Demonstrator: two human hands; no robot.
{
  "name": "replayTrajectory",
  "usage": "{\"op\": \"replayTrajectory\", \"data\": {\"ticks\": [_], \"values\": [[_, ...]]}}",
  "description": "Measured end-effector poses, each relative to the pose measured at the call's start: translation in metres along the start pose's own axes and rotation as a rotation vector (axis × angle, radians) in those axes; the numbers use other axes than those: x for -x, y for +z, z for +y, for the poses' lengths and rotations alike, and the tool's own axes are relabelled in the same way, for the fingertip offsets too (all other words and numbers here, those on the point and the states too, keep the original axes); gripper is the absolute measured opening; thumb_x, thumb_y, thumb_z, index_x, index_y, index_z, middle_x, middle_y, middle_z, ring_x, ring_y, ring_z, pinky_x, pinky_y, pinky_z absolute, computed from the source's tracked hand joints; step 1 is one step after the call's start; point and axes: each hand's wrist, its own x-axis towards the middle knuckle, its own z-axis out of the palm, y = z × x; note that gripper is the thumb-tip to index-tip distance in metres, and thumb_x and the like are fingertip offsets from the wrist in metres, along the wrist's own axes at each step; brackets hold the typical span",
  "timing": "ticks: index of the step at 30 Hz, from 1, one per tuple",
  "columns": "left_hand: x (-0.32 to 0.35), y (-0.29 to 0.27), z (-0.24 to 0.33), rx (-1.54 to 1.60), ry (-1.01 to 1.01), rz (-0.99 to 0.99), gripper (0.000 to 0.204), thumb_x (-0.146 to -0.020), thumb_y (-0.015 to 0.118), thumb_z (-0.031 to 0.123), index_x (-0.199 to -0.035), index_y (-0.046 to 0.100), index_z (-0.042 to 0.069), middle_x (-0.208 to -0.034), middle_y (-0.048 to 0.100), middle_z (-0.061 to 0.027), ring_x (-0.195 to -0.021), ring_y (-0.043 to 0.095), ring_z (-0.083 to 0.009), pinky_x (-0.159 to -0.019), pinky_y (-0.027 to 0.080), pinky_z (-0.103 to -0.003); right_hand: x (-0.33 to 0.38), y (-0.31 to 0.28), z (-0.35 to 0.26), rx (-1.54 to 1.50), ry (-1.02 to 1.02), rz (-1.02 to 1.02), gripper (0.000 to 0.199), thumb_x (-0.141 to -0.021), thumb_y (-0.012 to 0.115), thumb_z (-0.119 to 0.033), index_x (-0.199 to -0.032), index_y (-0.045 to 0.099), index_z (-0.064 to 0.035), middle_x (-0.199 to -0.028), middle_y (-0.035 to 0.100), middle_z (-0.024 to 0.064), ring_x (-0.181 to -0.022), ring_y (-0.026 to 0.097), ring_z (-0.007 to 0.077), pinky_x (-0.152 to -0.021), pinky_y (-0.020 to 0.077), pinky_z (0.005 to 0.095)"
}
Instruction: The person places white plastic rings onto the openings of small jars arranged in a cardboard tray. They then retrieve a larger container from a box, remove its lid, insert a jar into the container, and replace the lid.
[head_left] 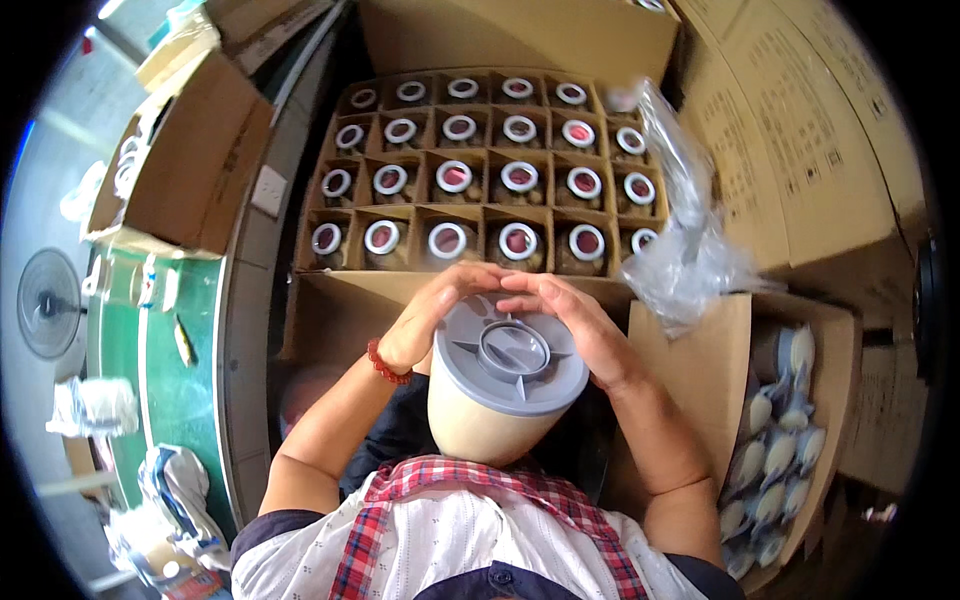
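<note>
A round cream container with a grey lid-like disc (513,385) is close against my front, tilted. The disc has a raised inner ring and several ribs. My left hand (440,305) curves round its far left edge, with a red beaded bracelet on the wrist. Round the far right edge bends my right hand (575,320), its fingertips meeting those of the left. Just beyond my hands stands an open carton (350,300) with cardboard dividers. Upright jars (447,240) with white-rimmed, reddish-centred tops fill its cells in rows.
Clear plastic wrap (685,250) hangs over the carton's right side. An open box (850,350) at right holds several grey-and-white wrapped pieces (775,455). Tall stacked cartons (790,140) rise behind it. At left are a green table (190,400), a brown box (200,160) and a fan (48,303).
</note>
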Motion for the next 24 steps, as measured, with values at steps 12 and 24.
{"op": "replayTrajectory", "data": {"ticks": [12, 24], "values": [[0.021, 0.003, 0.077, -0.889, 0.281, -0.078, 0.058, -0.093, 0.039, 0.043, -0.131, 0.047, 0.000, -0.142, 0.037, -0.0260, -0.135, 0.030, -0.0449, -0.108, 0.023, -0.054, -0.083, -0.002, 0.042, -0.333, -0.118, -0.331, 0.049, -0.099, 0.034, -0.042, -0.121, 0.054, -0.0041, -0.143, 0.039, 0.0176, -0.127, 0.043, 0.0277, -0.109, 0.0287, 0.0409], [0.014, -0.037, 0.029, -0.294, 0.092, -0.018, 0.081, -0.092, 0.030, 0.061, -0.142, 0.029, -0.002, -0.145, 0.034, -0.0226, -0.132, 0.036, -0.0296, -0.109, 0.026, -0.043, -0.019, 0.025, 0.006, 0.207, 0.093, 0.137, 0.047, -0.102, 0.034, -0.034, -0.131, 0.046, -0.0001, -0.137, 0.045, 0.0127, -0.128, 0.041, 0.0190, -0.108, 0.0305, 0.0350]]}}
